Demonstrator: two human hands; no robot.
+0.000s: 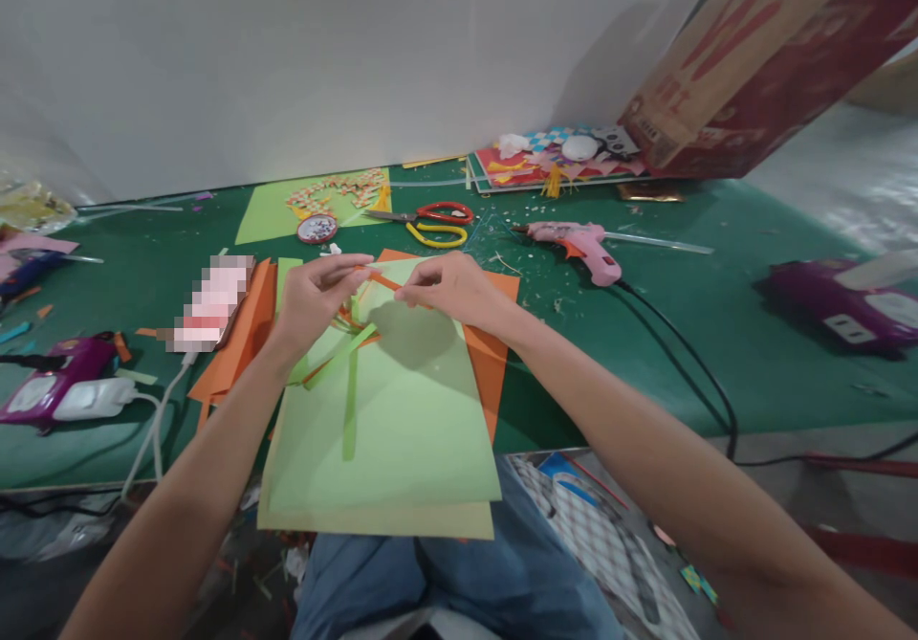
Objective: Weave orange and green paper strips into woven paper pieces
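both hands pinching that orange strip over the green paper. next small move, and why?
Probably fold or weave the orange strip down into the green strips below. The left hand and the right hand each pinch one end, holding it just above the crossed strips on the green paper. The glue gun and scissors lie untouched farther back, so likely no cutting or gluing yet.

A single head-worn camera looks forward and down, close over the green table (645, 334) toward a white wall (322, 56).
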